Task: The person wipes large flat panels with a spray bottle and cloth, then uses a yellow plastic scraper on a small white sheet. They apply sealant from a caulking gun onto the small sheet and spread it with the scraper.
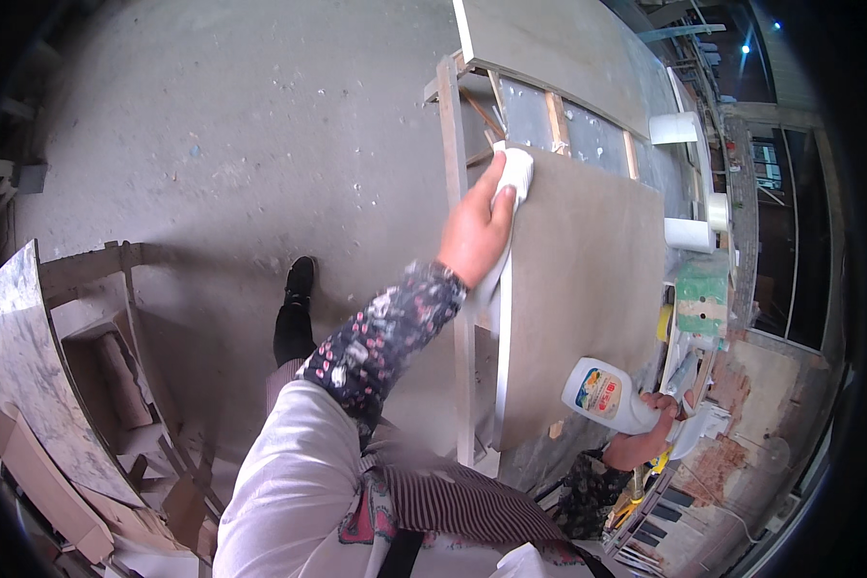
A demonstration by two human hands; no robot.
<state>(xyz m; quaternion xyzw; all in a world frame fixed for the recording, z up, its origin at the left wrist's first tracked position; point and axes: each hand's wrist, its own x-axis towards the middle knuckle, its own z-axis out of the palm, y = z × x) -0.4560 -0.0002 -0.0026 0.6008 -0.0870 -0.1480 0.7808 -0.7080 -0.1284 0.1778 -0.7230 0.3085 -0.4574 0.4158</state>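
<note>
My left hand [476,227] is closed round a folded white cloth [519,168] and presses it to the far left corner of a grey-brown panel [588,279] with a white edge. Part of the cloth hangs down along that edge. At the lower right, my right hand [651,430] grips a white spray bottle [590,393] by its neck. The bottle lies tilted over the panel's near right corner, its label turned up. My fingers partly hide the spray head.
The panel rests on a wooden frame [451,135]. Beyond lies another panel [559,58]. White rolls [690,234] and a green block [702,297] stand along the right side. Tools [636,501] lie near my right arm. At the left stands a bench [29,376] with cardboard pieces.
</note>
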